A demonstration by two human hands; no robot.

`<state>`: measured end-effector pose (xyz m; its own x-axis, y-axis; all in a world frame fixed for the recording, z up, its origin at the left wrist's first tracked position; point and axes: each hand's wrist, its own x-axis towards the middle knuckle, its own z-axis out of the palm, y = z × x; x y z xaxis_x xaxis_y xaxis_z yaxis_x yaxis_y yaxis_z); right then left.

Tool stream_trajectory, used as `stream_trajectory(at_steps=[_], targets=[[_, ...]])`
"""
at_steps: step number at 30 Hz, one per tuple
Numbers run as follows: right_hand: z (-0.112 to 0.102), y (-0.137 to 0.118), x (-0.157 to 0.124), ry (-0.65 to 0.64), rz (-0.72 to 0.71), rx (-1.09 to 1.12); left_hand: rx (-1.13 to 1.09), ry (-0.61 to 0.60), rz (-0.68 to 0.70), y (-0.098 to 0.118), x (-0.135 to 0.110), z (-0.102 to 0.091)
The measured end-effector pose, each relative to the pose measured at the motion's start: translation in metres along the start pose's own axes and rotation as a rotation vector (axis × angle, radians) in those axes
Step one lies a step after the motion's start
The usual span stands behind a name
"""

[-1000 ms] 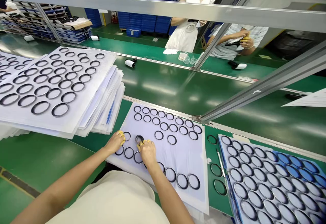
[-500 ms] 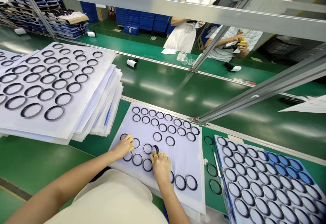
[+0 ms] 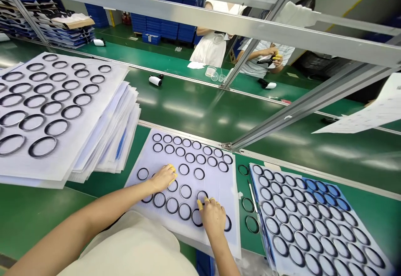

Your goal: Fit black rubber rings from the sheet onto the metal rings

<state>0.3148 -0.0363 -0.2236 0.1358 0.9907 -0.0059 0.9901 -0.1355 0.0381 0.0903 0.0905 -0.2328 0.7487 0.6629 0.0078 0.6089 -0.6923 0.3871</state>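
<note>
My right hand (image 3: 213, 218), with yellow covers on its fingertips, pinches the near edge of a black ring (image 3: 202, 191) at the white sheet (image 3: 219, 184). My left hand (image 3: 164, 177) has the same yellow fingertip covers and hovers over or rests on the sheet's middle, its fingers bent together. Whatever lies under those fingers is hidden. Just below it a ring (image 3: 172, 190) is partly covered, and a single ring (image 3: 143, 168) lies left of my wrist. Rings stand in two rows along the sheet's far side, with another row along its near side.
A tall stack of white sheets (image 3: 109, 142) topped with rings stands at left. On the right, a ring-covered sheet (image 3: 316, 180) lies beside a white pen-like stick (image 3: 252, 196) and several loose rings (image 3: 248, 204). A metal post (image 3: 282, 119) slants over the bench; two people work beyond.
My left hand has moved right, uncovering the left ring. My right hand has moved right along the sheet; a ring now lies where it was working. The view has shifted slightly.
</note>
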Motion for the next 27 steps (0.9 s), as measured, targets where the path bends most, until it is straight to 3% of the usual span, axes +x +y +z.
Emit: stream_trajectory(at_steps=[6, 11, 14, 19, 22, 27], targets=[[0.009, -0.004, 0.056, 0.048, -0.039, 0.129, 0.009, 0.001, 0.006, -0.001, 0.046, 0.015], [0.03, -0.004, 0.082, 0.059, -0.041, 0.275, -0.025, 0.093, 0.004, 0.002, 0.045, 0.007], [0.036, 0.022, 0.085, 0.097, 0.076, 0.367, -0.02, 0.198, -0.083, -0.02, 0.027, -0.013], [0.036, 0.083, 0.115, 0.129, 0.382, 0.408, 0.096, 0.281, -0.309, -0.084, 0.001, -0.047], [0.037, 0.099, 0.133, 0.064, 0.394, 0.398, 0.13, 0.236, -0.348, -0.102, 0.001, -0.046], [0.04, 0.1, 0.138, -0.051, 0.371, 0.367, 0.132, 0.169, -0.379, -0.1, 0.01, -0.025]])
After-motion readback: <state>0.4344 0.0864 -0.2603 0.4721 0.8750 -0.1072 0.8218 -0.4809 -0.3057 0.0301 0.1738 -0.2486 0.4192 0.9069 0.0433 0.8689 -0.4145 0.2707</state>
